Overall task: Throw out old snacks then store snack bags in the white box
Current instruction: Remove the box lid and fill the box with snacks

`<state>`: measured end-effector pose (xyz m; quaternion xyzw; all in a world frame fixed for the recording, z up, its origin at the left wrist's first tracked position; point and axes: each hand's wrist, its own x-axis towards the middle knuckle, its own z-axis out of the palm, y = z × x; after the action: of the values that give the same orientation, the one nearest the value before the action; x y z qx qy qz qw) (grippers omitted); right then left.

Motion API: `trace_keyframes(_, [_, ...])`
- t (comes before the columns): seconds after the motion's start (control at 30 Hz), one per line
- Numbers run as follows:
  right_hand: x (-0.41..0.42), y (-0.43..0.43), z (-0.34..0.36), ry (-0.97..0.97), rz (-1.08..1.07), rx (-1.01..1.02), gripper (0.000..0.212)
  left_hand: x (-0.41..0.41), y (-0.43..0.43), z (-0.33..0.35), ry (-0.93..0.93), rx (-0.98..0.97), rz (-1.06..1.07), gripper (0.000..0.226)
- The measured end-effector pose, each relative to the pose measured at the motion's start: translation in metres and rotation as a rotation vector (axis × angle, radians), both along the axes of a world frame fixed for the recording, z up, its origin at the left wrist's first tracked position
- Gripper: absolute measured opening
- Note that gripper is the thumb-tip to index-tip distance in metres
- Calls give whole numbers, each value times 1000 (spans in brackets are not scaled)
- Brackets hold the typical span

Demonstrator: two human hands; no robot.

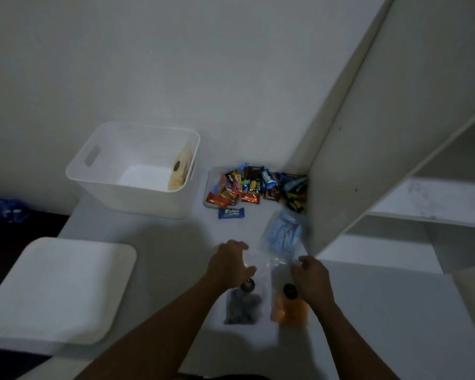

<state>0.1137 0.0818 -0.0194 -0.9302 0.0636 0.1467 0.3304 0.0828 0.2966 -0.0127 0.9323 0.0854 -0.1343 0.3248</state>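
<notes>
White rectangular plastic box [115,171] with cut-out handles stands open at rear of matte white table [159,242]; one pale snack bag [179,171] leans inside right wall. Flat rounded white lid [58,289] lies front left. Glossy foil snack wrappers [255,186] heaped right of box. Left hand [229,263] open, fingers curled above clear bag of dark snacks [242,305]. Right hand [311,278] loosely open beside clear bag of orange snacks [288,308]. Clear bag with blue contents [284,233] behind.

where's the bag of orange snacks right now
In the head view, the orange snack bag lies flat on the white surface, under the right hand, right of the dark snack bag.
</notes>
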Motion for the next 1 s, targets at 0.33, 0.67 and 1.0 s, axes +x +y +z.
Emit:
trace_keyframes(0.33, [-42, -53, -51, 199, 276, 136, 120, -59, -58, -50, 183, 209, -132, 94])
trace_keyframes(0.67, [-52, -53, -44, 103, 318, 267, 88, -68, -63, -56, -25, 37, 161, 83])
trace_keyframes(1.0, [-14, -8, 10, -118, 272, 347, 72, -34, -24, 1, -388, -201, 273, 57])
